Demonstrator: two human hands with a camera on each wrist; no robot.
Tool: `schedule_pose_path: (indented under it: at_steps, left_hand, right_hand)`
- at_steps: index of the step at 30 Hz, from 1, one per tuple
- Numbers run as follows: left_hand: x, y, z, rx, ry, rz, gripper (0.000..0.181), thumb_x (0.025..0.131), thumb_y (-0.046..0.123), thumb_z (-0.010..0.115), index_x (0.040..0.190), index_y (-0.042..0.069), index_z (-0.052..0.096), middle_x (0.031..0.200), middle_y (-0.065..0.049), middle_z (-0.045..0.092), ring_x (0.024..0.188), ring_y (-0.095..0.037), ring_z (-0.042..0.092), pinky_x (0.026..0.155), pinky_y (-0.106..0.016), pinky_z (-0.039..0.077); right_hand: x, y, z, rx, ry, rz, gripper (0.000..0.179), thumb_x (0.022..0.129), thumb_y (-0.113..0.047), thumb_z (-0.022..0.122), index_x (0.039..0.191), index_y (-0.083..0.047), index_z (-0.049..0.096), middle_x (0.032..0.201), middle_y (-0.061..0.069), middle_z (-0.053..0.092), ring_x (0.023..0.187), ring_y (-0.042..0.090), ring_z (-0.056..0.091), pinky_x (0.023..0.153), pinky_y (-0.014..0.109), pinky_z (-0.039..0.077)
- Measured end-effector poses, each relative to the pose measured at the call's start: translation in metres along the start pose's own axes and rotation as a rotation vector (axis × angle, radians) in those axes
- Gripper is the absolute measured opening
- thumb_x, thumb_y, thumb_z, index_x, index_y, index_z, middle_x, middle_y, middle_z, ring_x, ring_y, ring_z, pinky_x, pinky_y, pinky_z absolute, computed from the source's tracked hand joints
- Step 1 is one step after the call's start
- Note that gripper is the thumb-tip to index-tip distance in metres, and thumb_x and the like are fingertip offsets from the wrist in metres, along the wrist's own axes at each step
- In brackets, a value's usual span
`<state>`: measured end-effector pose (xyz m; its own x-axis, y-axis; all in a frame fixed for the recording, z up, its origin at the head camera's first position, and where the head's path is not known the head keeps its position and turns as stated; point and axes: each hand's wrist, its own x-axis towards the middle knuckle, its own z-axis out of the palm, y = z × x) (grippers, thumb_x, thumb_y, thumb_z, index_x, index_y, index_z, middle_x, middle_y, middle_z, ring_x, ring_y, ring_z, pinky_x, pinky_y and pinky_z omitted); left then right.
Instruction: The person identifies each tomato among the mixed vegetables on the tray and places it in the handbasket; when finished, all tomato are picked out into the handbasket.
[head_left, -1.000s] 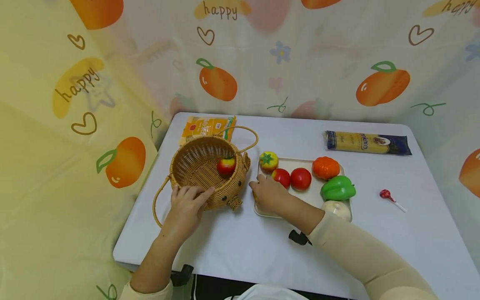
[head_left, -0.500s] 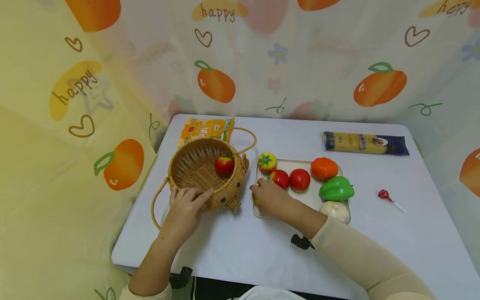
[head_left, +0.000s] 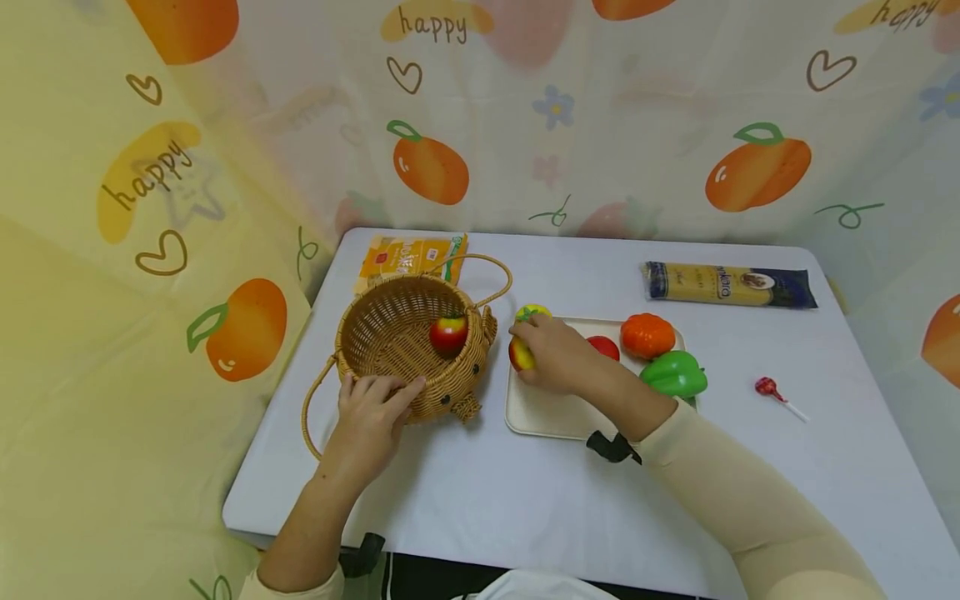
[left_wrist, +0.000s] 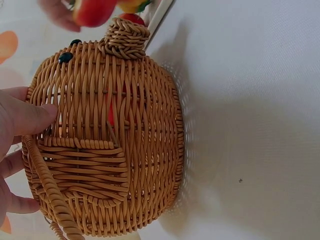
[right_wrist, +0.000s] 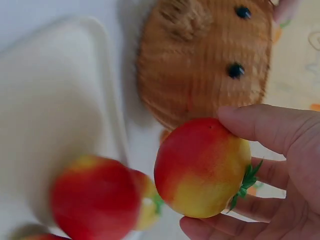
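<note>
My left hand [head_left: 375, 425] grips the near rim of a wicker basket [head_left: 459, 379] with a pig face. In the left wrist view its thumb presses the outer wall [left_wrist: 85, 110]. A red-and-yellow fruit [head_left: 448, 336] lies inside the basket. To the right, my right hand [head_left: 558, 354] pinches another red-and-yellow fruit with a green leafy top [right_wrist: 200, 167] above the left edge of a cream tray [head_left: 547, 414]. On the tray sit a yellow fruit with a green top [head_left: 534, 311], a red fruit [head_left: 604, 347], an orange pumpkin [head_left: 647, 336] and a green bell pepper [head_left: 675, 374], partly behind my arm.
A yellow packet [head_left: 408, 252] lies behind the basket at the back left. Toward the back right is a long blue-and-gold package [head_left: 731, 285]. A red lollipop [head_left: 767, 387] lies right of the tray. The basket's handle [head_left: 311, 408] sticks out beside my left forearm.
My right hand has risen from the tray's left side and moved toward the back, with the red-and-yellow fruit in its fingers. The left hand and basket stay in place.
</note>
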<state>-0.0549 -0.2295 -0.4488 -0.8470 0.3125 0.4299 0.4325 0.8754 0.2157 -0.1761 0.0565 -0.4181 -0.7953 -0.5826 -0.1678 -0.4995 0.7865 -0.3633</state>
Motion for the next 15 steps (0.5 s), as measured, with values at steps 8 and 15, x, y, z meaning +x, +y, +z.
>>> schedule_pose_path:
  at_steps: [8, 15]
  left_hand:
    - [-0.002, -0.002, 0.0, 0.002, -0.001, 0.0, 0.049, 0.077, -0.004, 0.085, 0.122, 0.015, 0.076, 0.103, -0.01, 0.067, 0.102, -0.038, 0.06, 0.101, -0.081, 0.033]
    - [-0.001, -0.002, -0.001, 0.01, -0.016, -0.002, 0.049, 0.079, -0.003, 0.084, 0.123, 0.016, 0.076, 0.104, -0.009, 0.067, 0.103, -0.038, 0.061, 0.102, -0.08, 0.033]
  right_hand:
    - [0.023, -0.02, -0.04, -0.031, 0.05, -0.02, 0.068, 0.088, -0.03, 0.078, 0.148, -0.011, 0.051, 0.137, 0.018, 0.054, 0.111, 0.032, 0.059, 0.096, 0.044, 0.054]
    - [0.04, -0.052, -0.057, -0.049, 0.051, -0.085, 0.068, 0.09, -0.031, 0.078, 0.149, -0.011, 0.05, 0.137, 0.015, 0.053, 0.114, 0.029, 0.056, 0.099, 0.041, 0.052]
